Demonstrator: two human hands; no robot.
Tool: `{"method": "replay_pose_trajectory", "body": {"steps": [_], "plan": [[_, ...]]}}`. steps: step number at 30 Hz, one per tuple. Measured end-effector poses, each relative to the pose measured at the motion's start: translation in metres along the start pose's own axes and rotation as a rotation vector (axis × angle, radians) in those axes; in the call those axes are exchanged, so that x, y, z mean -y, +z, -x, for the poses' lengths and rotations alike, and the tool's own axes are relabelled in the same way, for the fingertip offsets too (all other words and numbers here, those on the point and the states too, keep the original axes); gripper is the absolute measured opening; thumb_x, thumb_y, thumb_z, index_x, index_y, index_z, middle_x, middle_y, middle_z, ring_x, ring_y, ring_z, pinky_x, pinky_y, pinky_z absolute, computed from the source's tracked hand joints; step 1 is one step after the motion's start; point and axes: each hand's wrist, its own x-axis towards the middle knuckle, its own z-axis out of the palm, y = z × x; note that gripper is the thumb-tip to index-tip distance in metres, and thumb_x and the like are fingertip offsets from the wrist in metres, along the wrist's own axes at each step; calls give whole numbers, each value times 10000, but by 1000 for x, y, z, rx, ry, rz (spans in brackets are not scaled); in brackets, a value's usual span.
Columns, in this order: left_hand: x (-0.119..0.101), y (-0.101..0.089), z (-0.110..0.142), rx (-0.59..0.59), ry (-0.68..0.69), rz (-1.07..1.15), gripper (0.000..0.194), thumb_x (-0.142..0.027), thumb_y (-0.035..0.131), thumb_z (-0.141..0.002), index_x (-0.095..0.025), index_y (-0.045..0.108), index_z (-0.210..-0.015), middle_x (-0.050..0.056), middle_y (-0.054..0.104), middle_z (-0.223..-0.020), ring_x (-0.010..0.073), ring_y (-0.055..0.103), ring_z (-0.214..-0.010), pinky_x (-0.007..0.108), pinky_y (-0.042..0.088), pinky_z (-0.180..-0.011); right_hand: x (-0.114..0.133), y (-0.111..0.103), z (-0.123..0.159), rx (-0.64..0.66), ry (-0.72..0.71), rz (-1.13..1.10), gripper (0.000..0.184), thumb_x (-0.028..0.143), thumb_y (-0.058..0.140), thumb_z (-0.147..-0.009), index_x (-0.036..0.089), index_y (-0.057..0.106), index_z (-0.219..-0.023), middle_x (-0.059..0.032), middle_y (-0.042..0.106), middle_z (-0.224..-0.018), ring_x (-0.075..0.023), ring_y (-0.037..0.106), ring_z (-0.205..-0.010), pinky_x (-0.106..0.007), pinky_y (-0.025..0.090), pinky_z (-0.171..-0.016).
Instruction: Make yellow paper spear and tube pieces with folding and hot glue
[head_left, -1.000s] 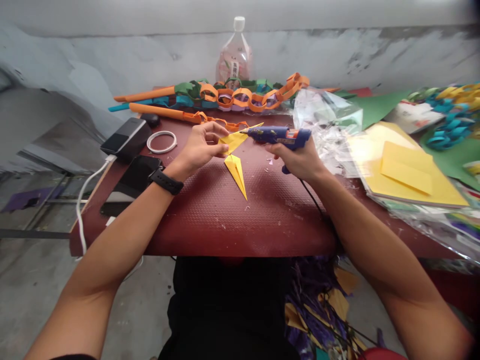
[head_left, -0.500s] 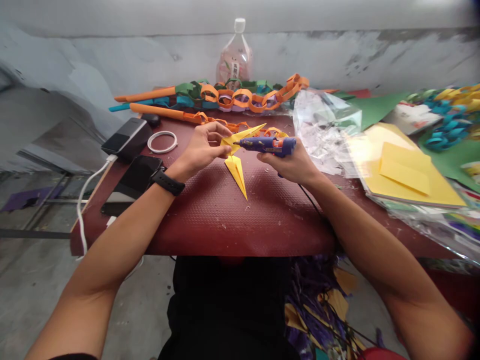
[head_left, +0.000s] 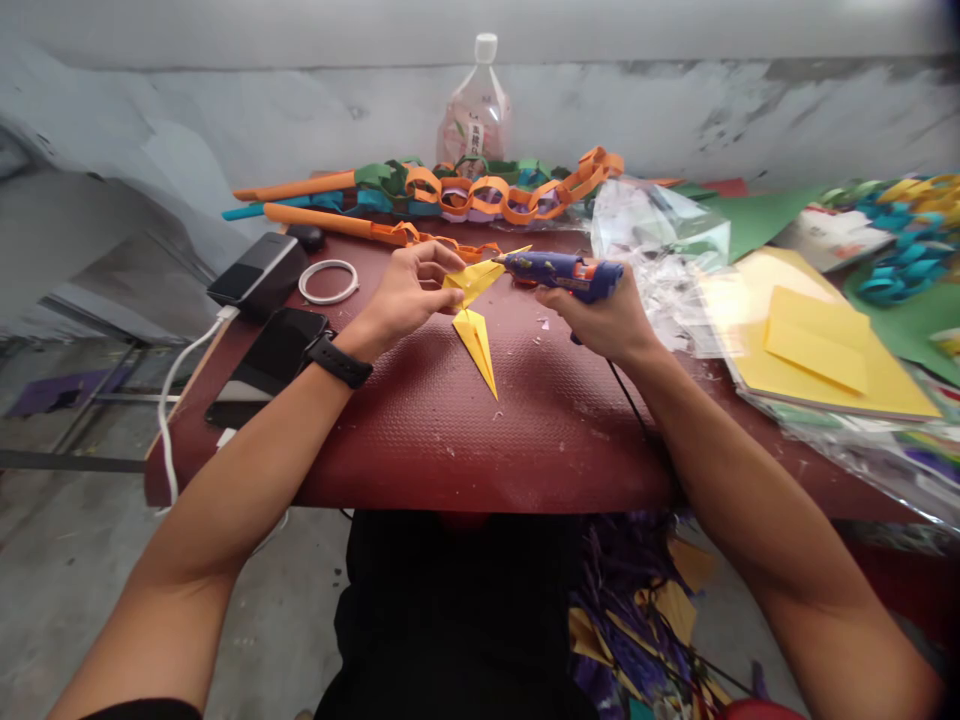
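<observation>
Between the closed thumb and fingers of my left hand (head_left: 420,288) is a folded yellow paper piece (head_left: 475,345) with pointed arms. One arm points to the upper right, another down toward the table's front. My right hand (head_left: 600,312) is wrapped round a blue hot glue gun (head_left: 559,270) with an orange part. The gun's nozzle is at the upper right arm of the paper; whether it touches cannot be made out. A dark cord runs down from the gun.
Paper chains (head_left: 487,198) lie along the back of the red table (head_left: 480,460), before a plastic bottle (head_left: 475,115). A phone (head_left: 259,365), a charger box (head_left: 253,270) and a coiled white cable (head_left: 328,282) are at left. Yellow sheets (head_left: 817,340) and clear plastic wrap (head_left: 652,240) lie at right.
The glue gun in my right hand has moved right and slightly up, its nozzle shifting from the paper's middle toward the tip of its upper arm. My left hand keeps its hold.
</observation>
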Motion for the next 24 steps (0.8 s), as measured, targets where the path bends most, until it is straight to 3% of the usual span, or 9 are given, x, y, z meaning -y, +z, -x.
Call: {"method": "replay_pose_trajectory", "body": {"steps": [7, 13, 18, 24], "plan": [[4, 0, -2, -3, 37, 5, 304, -66, 819, -722, -197, 695, -967, 25, 763, -958, 165, 743, -844, 286, 663, -696, 4, 3, 3, 54, -76, 62, 197, 384, 813, -794, 269, 655, -773, -15, 593, -749, -189, 513, -696, -378, 505, -625], [9, -1, -5, 2, 81, -12, 306, -63, 814, -726, -199, 692, -971, 23, 773, -966, 156, 752, -825, 266, 657, -680, 10, 4, 4, 92, -95, 67, 220, 327, 811, -796, 248, 612, -743, -8, 528, -701, -195, 528, -723, -382, 525, -671], [10, -2, -5, 9, 87, 5, 300, -76, 822, -739, -203, 679, -970, 21, 780, -988, 154, 760, -815, 280, 672, -699, 14, 7, 6, 123, -139, 93, 107, 304, 766, -824, 231, 688, -823, -2, 508, -691, -196, 531, -743, -383, 513, -707], [9, -2, -5, 1, 72, 14, 303, -85, 825, -743, -196, 678, -984, 31, 780, -1005, 157, 761, -814, 294, 680, -703, 10, 7, 5, 91, -150, 152, 107, 298, 748, -830, 220, 678, -807, -3, 517, -681, -175, 515, -729, -346, 462, -654]]}}
